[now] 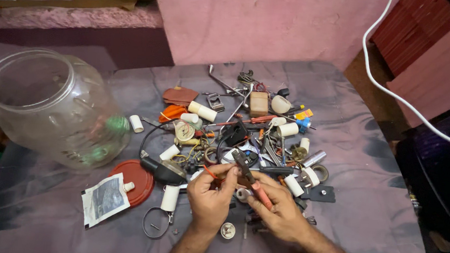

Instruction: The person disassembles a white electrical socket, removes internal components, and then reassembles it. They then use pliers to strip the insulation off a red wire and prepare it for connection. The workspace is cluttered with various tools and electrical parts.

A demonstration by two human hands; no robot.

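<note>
— What do we have in our hands?

— Our right hand (pixel 278 210) is clamped around the red handles of one pair of pliers (pixel 249 176), whose dark nose points up and away from us. Our left hand (pixel 209 196) is pinched shut on a thin orange wire (pixel 210 172), just beside the pliers' nose. The two hands sit close together, almost touching.

— And around them on the worktop (pixel 368 166)?

— Just beyond both hands lies one scattered pile of small hardware (pixel 245 128): plugs, metal bits and wires, too tangled to count in full. We can count about eight short white cylinders in it; one white cylinder (pixel 169 197) lies just left of our left hand. One round metal fitting (pixel 227 230) rests between our wrists, near us.

— Anything further left?

— One red round lid (pixel 137 181) lies flat to the left of our left hand, with one printed paper packet (pixel 105 199) overlapping its near-left edge. Well apart, further left and away from us, one big clear plastic jar (pixel 54 108) lies on its side, mouth turned towards the far left. We see something green through its wall, but cannot tell what.

— And to the right?

— One white cable (pixel 393 92) runs well beyond our right hand, past the worktop's edge.
</note>
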